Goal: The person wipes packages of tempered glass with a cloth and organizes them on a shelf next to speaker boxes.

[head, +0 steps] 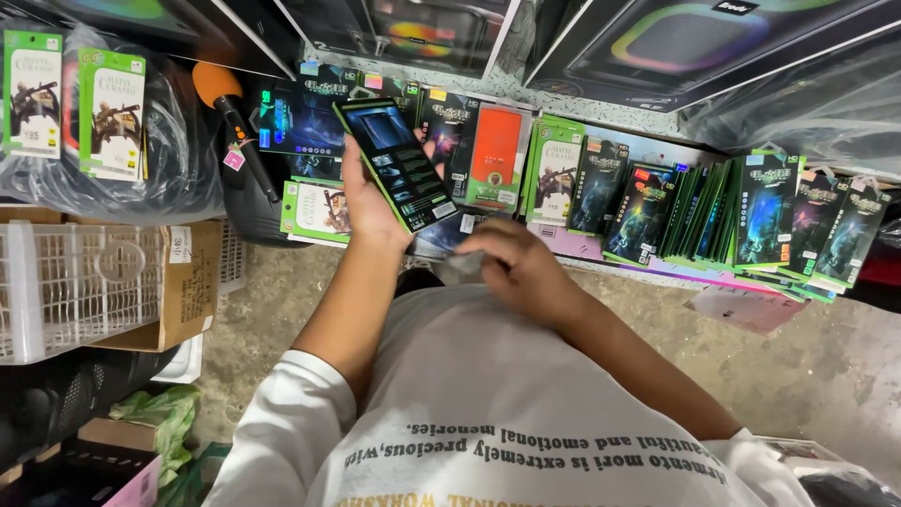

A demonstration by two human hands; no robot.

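The left hand (368, 202) is holding up a flat dark package with a green edge (396, 164), its back side turned to the camera. The fingers are wrapping around the left edge and the thumb is pressing on the right side, so the grip is closed firmly on the package. It is standing above the person's lap, at about 11 o'clock from the middle of the view, tilted with its top pointing to 11 o'clock.

The right hand (518, 268) is resting lower, just at 4 o'clock from the package. Its fingers are curling loosely inward. It seems to be touching something small and pale under the fingertips, but I cannot tell if it is really holding anything, because the fingers are hiding it.

From 12 to 3 o'clock, a long row of similar packages (713, 221) is leaning against each other on a pink sheet (657, 268), and one orange package (496, 155) is lying behind the raised one. These are looking already sorted and laid out. Only one package is in hand now, so I am judging that the sorting or checking is going on one piece at a time, and much of the display is already placed.

At 9 o'clock a white plastic crate (66, 291) and a cardboard box (188, 282) are standing. An orange microphone (225, 99) is lying at 10 o'clock.
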